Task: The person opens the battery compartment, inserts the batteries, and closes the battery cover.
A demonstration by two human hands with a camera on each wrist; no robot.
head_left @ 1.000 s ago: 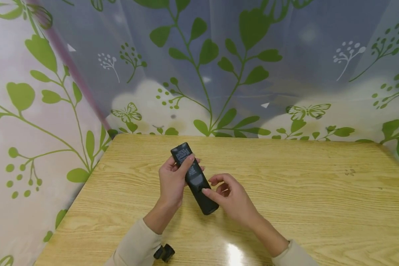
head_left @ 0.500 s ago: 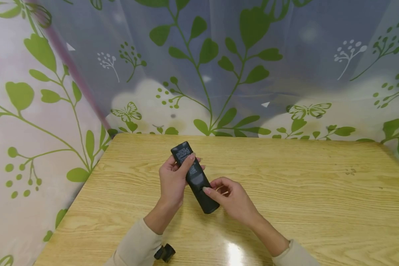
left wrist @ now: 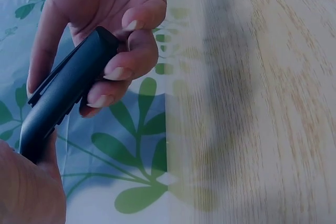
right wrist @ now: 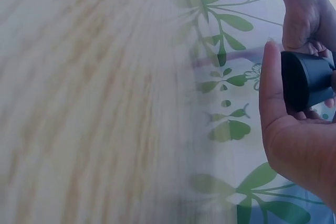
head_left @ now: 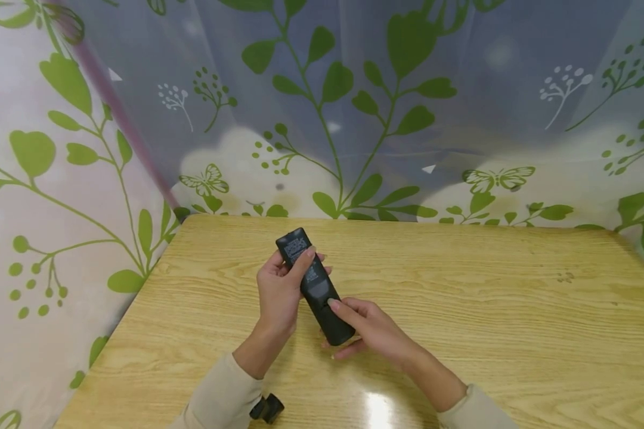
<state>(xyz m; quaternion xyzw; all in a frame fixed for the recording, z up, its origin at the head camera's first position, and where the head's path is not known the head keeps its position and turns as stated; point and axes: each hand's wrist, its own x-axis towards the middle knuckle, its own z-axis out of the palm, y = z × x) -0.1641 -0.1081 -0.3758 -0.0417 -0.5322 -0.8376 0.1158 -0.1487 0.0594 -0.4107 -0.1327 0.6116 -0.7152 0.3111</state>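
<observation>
A black remote control (head_left: 335, 325) is held at a slant over the table, its back with white printed labels turned up. My left hand (head_left: 278, 295) grips its upper half, thumb across the back and fingers behind the far side. The thumb of my right hand (head_left: 383, 333) presses at the notch of the battery cover (head_left: 335, 319), with the other fingers curled under the lower end. From the left wrist, the remote control (left wrist: 71, 85) appears side-on, a thin strip standing slightly off one face. In the right wrist view its blunt end (right wrist: 296, 82) lies in the right palm.
A small black two-part object (head_left: 268, 408) lies by the left sleeve at the near edge, partly covered by it. The wood-grain table (head_left: 488, 298) meets a leaf-patterned cloth (head_left: 327, 119) at the back and left.
My right hand's fingers have gone from the remote control's right side to beneath its lower end, while the thumb stays near the cover notch. The left hand keeps its hold.
</observation>
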